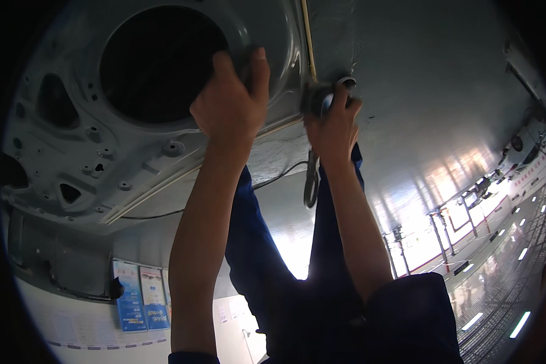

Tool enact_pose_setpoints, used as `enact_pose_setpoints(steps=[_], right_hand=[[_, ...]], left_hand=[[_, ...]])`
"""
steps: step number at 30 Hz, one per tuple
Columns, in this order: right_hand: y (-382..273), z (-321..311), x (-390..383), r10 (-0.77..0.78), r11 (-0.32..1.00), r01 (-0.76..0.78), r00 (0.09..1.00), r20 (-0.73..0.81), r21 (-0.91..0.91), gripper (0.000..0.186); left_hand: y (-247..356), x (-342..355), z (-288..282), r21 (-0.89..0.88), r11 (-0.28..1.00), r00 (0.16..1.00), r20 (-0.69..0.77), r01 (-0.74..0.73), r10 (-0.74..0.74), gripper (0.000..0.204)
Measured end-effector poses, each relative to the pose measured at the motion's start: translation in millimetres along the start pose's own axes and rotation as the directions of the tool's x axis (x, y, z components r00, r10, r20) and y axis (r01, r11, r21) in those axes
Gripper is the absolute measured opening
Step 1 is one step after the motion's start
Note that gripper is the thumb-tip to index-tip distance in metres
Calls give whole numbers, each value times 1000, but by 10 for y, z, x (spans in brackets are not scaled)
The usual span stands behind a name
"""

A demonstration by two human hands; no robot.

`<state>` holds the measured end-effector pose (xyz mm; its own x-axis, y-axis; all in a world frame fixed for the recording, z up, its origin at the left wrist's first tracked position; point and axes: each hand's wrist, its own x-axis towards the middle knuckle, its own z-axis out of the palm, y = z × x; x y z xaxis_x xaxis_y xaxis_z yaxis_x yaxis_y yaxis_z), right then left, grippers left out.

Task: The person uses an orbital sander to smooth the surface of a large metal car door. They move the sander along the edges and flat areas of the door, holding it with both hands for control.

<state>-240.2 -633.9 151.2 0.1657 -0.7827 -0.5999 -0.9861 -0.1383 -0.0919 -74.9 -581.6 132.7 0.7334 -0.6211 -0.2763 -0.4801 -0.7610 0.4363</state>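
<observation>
My left hand (232,106) is closed at the right-hand edge of a large round opening in a grey sheet-metal panel (145,142). Its fingers seem to grip the rim, some of them hidden. My right hand (333,130) is wrapped around a small dark tool (316,100) with a shiny round ring (347,82) at its top. The tool is blurred, so its kind cannot be made out. Below it a dark loop (311,182) hangs beside my wrist. The tool sits close to a smooth grey metal surface (418,115) right of the panel.
Pale strips (151,191) run along the panel's lower edge, and a thin dark cable (279,177) crosses behind my forearms. Blue posters (130,297) hang at lower left. Metal stands (441,236) and a grated floor (497,309) lie at the right.
</observation>
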Motion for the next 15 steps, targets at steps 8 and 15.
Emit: enact_pose_setpoints(steps=[8,15], right_hand=[[-96,-2,13,38,990,-22,992,117,-141,73],[-129,-5,-84,84,988,-68,990,110,-137,71]], left_hand=[[-53,-40,8,-36,999,998,-47,-37,35,42],[-86,-61,30,-54,997,995,-89,-54,49,42]])
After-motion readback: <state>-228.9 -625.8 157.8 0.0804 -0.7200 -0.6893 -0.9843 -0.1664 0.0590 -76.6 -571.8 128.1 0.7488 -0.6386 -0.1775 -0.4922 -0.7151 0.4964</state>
